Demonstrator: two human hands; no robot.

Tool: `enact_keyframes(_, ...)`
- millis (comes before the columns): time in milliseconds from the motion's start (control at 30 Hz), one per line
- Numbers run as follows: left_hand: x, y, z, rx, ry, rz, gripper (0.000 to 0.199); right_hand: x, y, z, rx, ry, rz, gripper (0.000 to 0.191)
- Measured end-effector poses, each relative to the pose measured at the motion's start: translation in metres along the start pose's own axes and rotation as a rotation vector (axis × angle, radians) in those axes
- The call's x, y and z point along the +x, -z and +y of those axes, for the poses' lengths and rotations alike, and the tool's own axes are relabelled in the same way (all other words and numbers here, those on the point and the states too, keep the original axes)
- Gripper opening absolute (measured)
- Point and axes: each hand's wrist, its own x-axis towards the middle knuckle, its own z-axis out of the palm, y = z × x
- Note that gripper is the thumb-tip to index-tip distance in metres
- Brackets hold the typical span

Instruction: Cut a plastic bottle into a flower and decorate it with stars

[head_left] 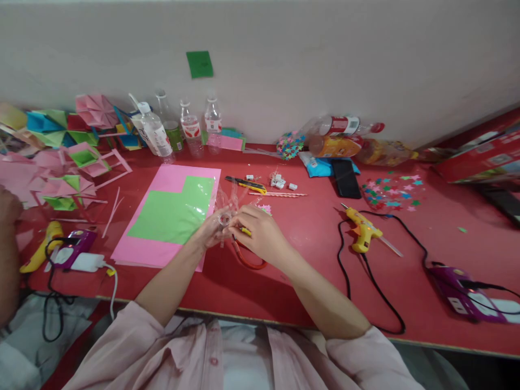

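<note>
My left hand (210,228) is closed round a clear plastic piece (225,216), which looks like a cut bottle neck with strips fanning out above it. Against its right side is my right hand (254,227), fingers bent and pinched together; a bit of yellow shows between them, and what they grip is too small to name. An orange-red curved cord or handle (249,264) hangs below the right hand. Left of my hands, green paper (170,216) lies on pink sheets (136,249). Beyond them lies a yellow and black cutter (246,184).
Plastic bottles (190,130) stand along the wall. At the right are a yellow glue gun (363,230) with its cable, a phone (346,179) and a purple power box (459,295). Paper crafts (73,189), another glue gun (46,246) and a person's arm (8,254) are at the left.
</note>
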Motion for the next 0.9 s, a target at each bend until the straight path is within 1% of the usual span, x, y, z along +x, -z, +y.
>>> enact_keyframes(67, 0.000, -0.001, 0.001, 0.010, 0.005, -0.065, 0.029, 0.000, -0.001, 0.000, 0.018, -0.026, 0.037, 0.010)
enact_keyframes(167, 0.000, -0.002, 0.003, -0.030, -0.052, -0.126, 0.025, -0.001, -0.001, 0.000, 0.028, -0.095, 0.105, 0.011)
enact_keyframes(233, 0.000, 0.000, 0.003, -0.096, -0.068, -0.119, 0.020, -0.001, -0.001, 0.001, 0.015, -0.124, 0.137, 0.011)
enact_keyframes(300, 0.002, 0.002, 0.003, -0.142, -0.064, -0.085, 0.016, -0.001, -0.003, 0.002, -0.010, -0.116, 0.150, 0.010)
enact_keyframes(433, 0.005, 0.005, 0.000, -0.157, -0.126, -0.055, 0.008, -0.001, -0.009, 0.002, -0.079, -0.054, 0.134, 0.011)
enact_keyframes(600, 0.001, 0.003, -0.002, -0.157, -0.116, -0.052, 0.006, -0.002, -0.010, -0.002, -0.123, -0.016, 0.116, 0.016)
enact_keyframes(733, -0.001, 0.000, 0.001, -0.122, -0.129, -0.011, 0.005, -0.001, 0.002, -0.005, 0.007, -0.072, 0.097, 0.012)
enact_keyframes(833, -0.001, -0.003, 0.005, -0.162, -0.100, 0.000, 0.011, 0.000, 0.018, -0.005, 0.142, -0.157, 0.120, 0.014)
enact_keyframes(900, -0.002, -0.005, 0.007, -0.181, -0.087, -0.005, 0.014, 0.001, 0.027, -0.003, 0.187, -0.208, 0.148, 0.014)
